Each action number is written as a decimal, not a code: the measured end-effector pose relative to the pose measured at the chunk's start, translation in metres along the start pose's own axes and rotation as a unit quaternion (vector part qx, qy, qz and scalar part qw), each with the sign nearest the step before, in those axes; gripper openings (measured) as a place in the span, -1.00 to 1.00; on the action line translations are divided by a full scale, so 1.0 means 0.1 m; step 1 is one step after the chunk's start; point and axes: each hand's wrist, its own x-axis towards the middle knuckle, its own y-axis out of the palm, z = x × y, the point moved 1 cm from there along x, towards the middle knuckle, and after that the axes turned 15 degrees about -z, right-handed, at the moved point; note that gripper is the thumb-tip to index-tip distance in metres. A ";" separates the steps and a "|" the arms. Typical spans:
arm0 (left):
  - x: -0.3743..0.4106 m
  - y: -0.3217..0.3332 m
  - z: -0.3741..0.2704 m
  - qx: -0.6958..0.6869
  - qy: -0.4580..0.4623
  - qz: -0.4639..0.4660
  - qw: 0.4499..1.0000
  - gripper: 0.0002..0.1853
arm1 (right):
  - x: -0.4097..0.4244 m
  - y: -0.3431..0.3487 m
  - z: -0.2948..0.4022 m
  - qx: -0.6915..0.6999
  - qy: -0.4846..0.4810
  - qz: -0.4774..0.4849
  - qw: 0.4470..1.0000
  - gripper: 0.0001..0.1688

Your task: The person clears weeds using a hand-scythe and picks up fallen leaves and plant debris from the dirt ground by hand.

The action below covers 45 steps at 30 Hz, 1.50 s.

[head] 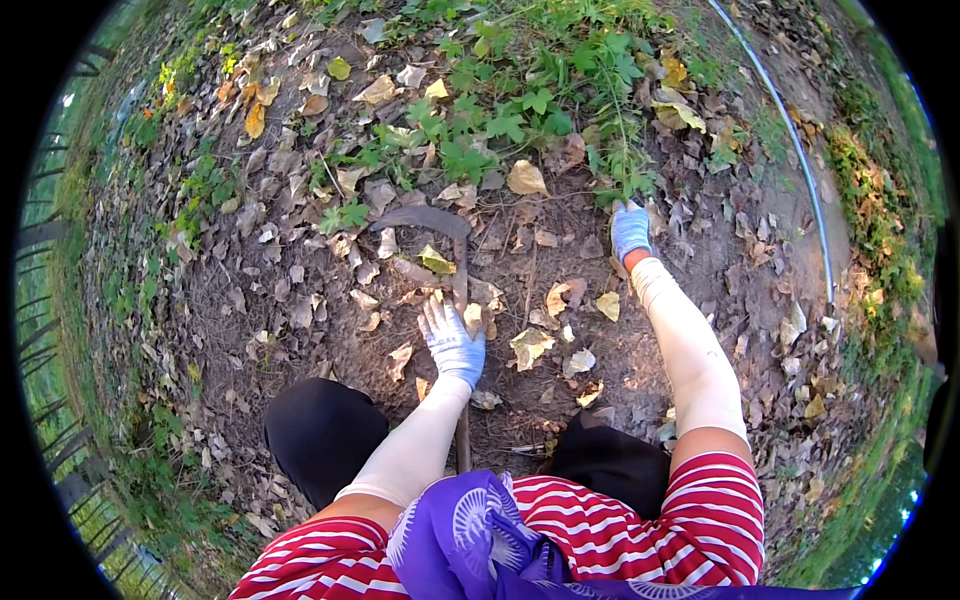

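Note:
My left hand [453, 342], in a blue and white glove, lies with its fingers spread on the ground and against the wooden handle [463, 427] of a sickle. The sickle's curved dark blade [424, 218] points left beyond my fingertips. Farther forward and to the right, my right hand [630, 228], gloved alike, reaches the lower end of a green leafy weed [627, 176]. Its fingertips are partly hidden by the leaves, so whether they grip a stem cannot be told. Dry leaves lie between my hands.
Green weeds [517, 112] grow ahead of my hands. A pale hose or pipe [799, 146] curves along the right side. Dry fallen leaves [531, 347] cover much of the soil. My knees [326, 439] are near the bottom, and a fence-like row of bars [45, 300] stands at far left.

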 end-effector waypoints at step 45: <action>-0.05 0.05 0.03 -0.011 0.016 -0.041 0.999 -0.11 | 1.04 -1.21 -0.37 -0.378 -0.059 -0.147 0.912 -0.77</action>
